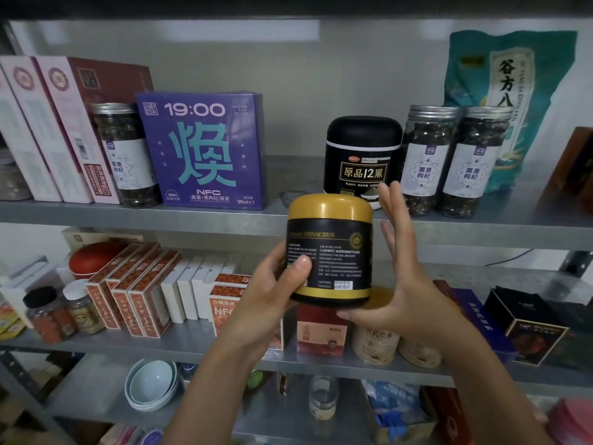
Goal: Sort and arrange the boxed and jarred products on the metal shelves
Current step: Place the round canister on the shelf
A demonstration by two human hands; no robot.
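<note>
Head view: left hand (269, 293) is gripping the gold-lidded jar (333, 248), thumb curling across its label. Right hand (398, 277) is hovering just beside it, fingers straight and spread. Jar is standing upright in front of the upper shelf (128, 213) edge.

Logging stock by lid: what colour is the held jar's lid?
Golden yellow lid on the round black jar, seen best in the head view.

Soft, dim light is falling from above the left hand (272, 293) and right hand (398, 277), leaving a dull sheen on the gold lid of the jar (330, 248) between them. Shadow is lying on the shelves (80, 401) below the wrists. Wide-angle distortion is bowing the shelf edge (128, 213) behind the hands, and things far to either side are blurring.
</note>
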